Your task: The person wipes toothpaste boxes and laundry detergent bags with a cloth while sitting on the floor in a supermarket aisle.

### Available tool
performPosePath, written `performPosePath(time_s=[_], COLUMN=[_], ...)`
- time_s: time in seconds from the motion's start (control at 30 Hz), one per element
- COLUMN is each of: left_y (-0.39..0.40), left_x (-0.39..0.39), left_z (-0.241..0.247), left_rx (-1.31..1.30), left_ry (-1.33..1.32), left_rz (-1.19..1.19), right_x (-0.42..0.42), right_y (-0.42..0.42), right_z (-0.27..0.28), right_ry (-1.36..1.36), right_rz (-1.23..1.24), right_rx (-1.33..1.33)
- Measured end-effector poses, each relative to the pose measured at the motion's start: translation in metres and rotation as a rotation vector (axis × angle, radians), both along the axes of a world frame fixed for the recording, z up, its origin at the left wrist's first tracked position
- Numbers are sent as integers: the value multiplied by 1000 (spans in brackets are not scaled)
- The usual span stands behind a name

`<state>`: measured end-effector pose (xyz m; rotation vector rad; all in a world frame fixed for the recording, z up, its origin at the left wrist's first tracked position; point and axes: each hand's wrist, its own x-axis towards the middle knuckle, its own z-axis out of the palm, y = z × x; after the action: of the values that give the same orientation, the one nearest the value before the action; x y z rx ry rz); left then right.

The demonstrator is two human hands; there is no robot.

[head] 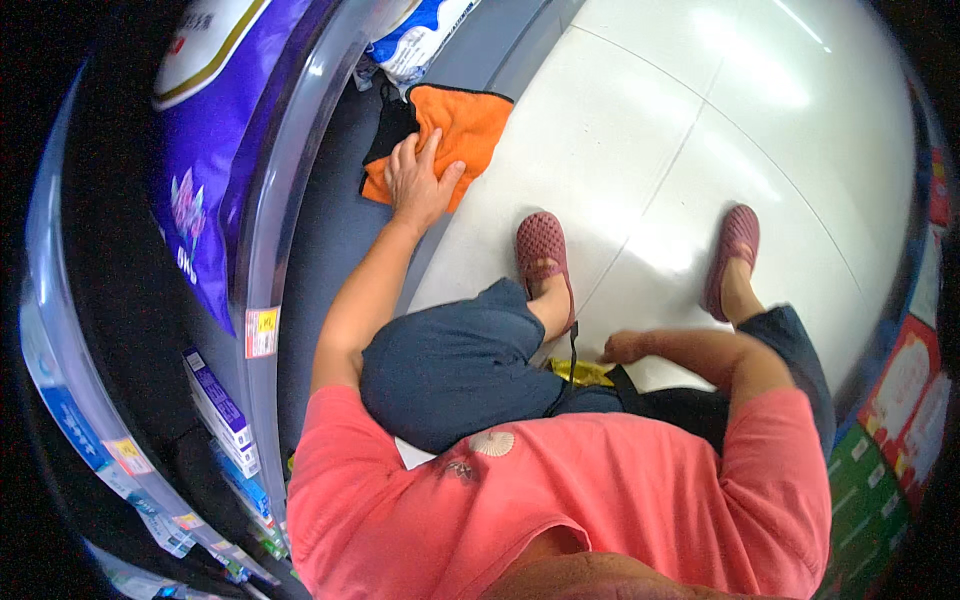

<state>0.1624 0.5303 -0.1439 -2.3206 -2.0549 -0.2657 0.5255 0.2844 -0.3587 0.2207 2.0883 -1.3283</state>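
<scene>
My left hand lies palm down on an orange cloth with black edging, its fingers slightly apart. Part of the cloth is folded over and shows a black side. Beneath it is the dark grey bottom ledge of a store shelf, and the cloth's right side reaches the ledge's outer edge. My right hand hangs between my knees with its fingers curled. A shiny yellow item is close to it, mostly hidden by my shorts; whether the hand holds anything is not visible.
Left of me, a shelf front with a clear plastic rim and price tags carries a large purple bag and several boxes. A blue-and-white package sits further along the ledge. Glossy floor tiles extend right toward red-and-green packaging.
</scene>
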Motion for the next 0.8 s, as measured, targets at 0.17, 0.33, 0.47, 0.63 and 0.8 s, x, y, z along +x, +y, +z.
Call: performPosePath(time_s=[0.17,0.33,0.47,0.63,0.8], left_y=[-8,-9,-3,-3,-1], left_x=[-12,-11,-9,-10,-4], left_z=[9,-8,-12,-12,-9], left_rx=[-45,114,85,61,155], left_ry=[-36,75,60,51,74], left_rz=[13,-23,-3,-10,-52], right_x=[0,-5,5,42,93], right_y=[-81,-86,-71,-32,94], right_z=[-49,-41,-37,-33,-28], right_ry=[173,168,166,190,38], right_rz=[-219,-293,-349,-358,-152], right_rx=[-470,-581,-611,-511,-271])
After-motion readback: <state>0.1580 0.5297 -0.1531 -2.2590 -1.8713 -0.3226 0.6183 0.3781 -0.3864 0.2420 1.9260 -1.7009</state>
